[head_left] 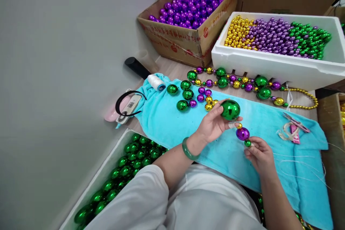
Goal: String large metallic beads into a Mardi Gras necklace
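My left hand point(212, 124), with a green bangle at the wrist, grips a large shiny green bead point(230, 110). Below that bead, a small gold bead point(239, 125), a purple bead point(243, 134) and a small green bead point(247, 143) hang in a row. My right hand point(261, 154) pinches at the small green bead, thumb against fingers. Thin clear string point(302, 156) trails over the turquoise towel point(215, 151) to the right. Loose green beads point(182, 105), purple beads point(200, 98) and gold beads point(208, 107) lie left of my hands.
A finished-looking bead necklace point(264, 92) lies along the towel's far edge. Behind stand a carton point(172, 37) of purple beads and a white foam box point(269, 61) of small beads. Pink-handled snips point(296, 122), a thread spool point(156, 82) and a black headband point(118, 104) lie around.
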Demonstrator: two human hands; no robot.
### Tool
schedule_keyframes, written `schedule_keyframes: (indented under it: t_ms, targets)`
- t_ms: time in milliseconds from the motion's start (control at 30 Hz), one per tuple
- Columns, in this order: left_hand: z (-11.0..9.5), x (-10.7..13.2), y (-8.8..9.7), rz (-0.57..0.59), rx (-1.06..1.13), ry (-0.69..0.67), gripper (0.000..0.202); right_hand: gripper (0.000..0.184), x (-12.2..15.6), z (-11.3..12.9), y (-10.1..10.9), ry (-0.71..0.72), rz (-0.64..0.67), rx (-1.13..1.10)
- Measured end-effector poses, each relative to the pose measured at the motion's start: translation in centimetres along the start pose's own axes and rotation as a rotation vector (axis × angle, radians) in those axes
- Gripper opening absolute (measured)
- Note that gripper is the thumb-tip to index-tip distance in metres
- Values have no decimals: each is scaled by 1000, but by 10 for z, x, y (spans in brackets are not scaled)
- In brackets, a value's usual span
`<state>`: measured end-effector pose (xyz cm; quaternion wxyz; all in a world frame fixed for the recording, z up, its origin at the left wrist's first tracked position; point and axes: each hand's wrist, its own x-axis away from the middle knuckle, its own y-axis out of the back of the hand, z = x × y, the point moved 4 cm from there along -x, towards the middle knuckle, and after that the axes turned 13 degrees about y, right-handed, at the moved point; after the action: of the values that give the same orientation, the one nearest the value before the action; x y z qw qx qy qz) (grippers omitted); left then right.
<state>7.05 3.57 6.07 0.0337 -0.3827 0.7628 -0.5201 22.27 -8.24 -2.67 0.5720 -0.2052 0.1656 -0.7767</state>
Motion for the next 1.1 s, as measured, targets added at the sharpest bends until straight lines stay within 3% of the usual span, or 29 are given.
schedule_keyframes:
  t_ms: [233,333,400,500,600,667,767,900,1100]
  targets:
    - [0,-3,3,-57,48,5,43,34,-5,-5,-4,69,108,72]
    - [-4,-3,3,-95,21,-30,39,33,-9,-3,-3,149,157,301]
    - [-7,-3,2,-105,3,-60,38,35,-12,8,-2,286,120,582]
    - [-9,-3,1,-96,-12,-73,39,40,-11,34,-9,617,12,1014]
    - [-9,-4,0,-91,-5,-68,36,30,-9,55,-22,825,-51,1229]
    - [-9,-5,-1,-92,13,-66,32,21,-11,57,-28,816,10,1209]
    - [-8,-5,-1,-104,55,-72,30,12,-15,45,-27,647,77,995]
    - [-4,-6,0,-124,75,-61,32,14,-17,27,-17,475,-11,810]
    - [-3,-12,8,-198,51,-78,27,27,-23,29,-7,370,34,712]
